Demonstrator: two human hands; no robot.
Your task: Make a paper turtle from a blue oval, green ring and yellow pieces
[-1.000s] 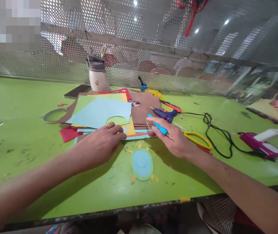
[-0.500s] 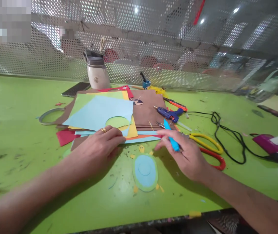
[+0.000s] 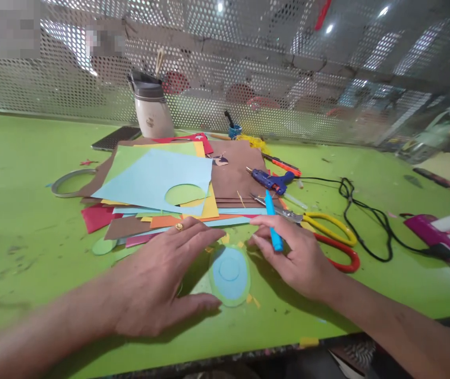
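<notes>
A paper turtle [image 3: 237, 287] lies on the green table, with a light-blue oval on a pale-green body and small yellow pieces round its edge. A ring is drawn on the blue oval. My left hand [image 3: 161, 276], palm down, spreads its thumb and fingers at the turtle's left side; whether the fingertips touch it I cannot tell. Gripped in my right hand [image 3: 296, 255], to the turtle's right, is a bright-blue marker [image 3: 272, 226] that points upward. Behind both hands is a stack of coloured paper, topped by a light-blue sheet [image 3: 149, 179] with an oval hole.
Scissors [image 3: 329, 227] with yellow and red handles lie beyond my right hand. A blue glue gun [image 3: 272, 180] rests on brown paper [image 3: 235, 181]. A tape roll [image 3: 59, 188], a phone [image 3: 115, 139] and a white jug [image 3: 153, 116] stand or lie farther back. A black cord [image 3: 382, 223] loops at right.
My left hand has come off the paper stack, moved nearer me and spread open beside the turtle. My right hand still holds the marker in nearly the same place. The view has shifted slightly.
</notes>
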